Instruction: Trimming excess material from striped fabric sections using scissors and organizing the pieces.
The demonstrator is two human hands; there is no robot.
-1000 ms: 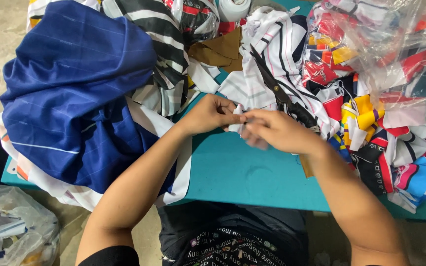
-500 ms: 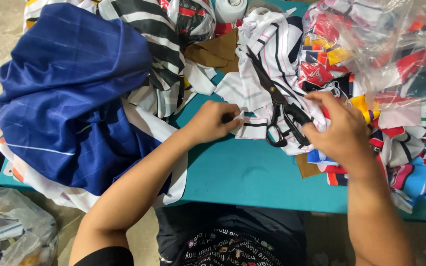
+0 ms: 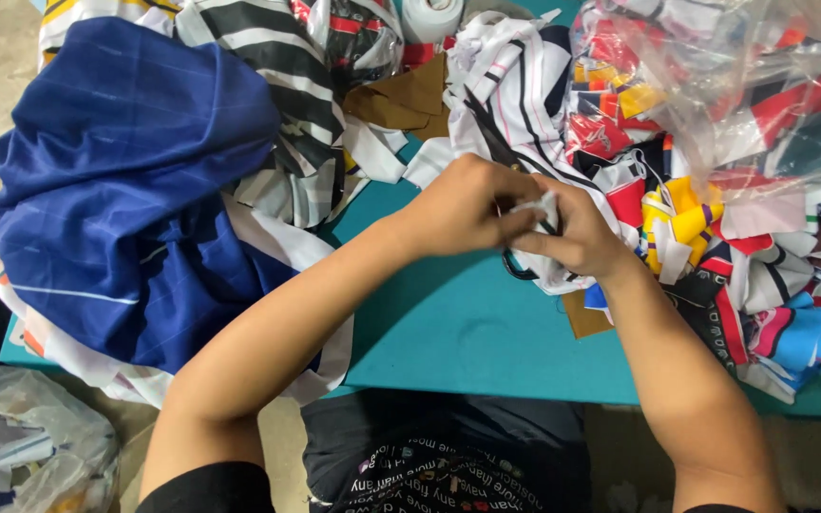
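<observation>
White fabric scrap (image 3: 536,207) pinched between both hands above teal table (image 3: 467,323). Left hand (image 3: 463,204) closed on scrap; right hand (image 3: 577,233) closed on scrap and black scissors (image 3: 496,147), blades pointing up-left. Step, likely: positioning scrap for trimming. Next needs steady tension, blades aligned.

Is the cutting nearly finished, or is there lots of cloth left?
Done: a heap of small colourful scraps lies on the right. In hand: both hands, left hand and right hand, pinch a small white cloth piece, with black scissors at them. Left: a big blue cloth and striped fabric look uncut, so probably plenty.
</observation>
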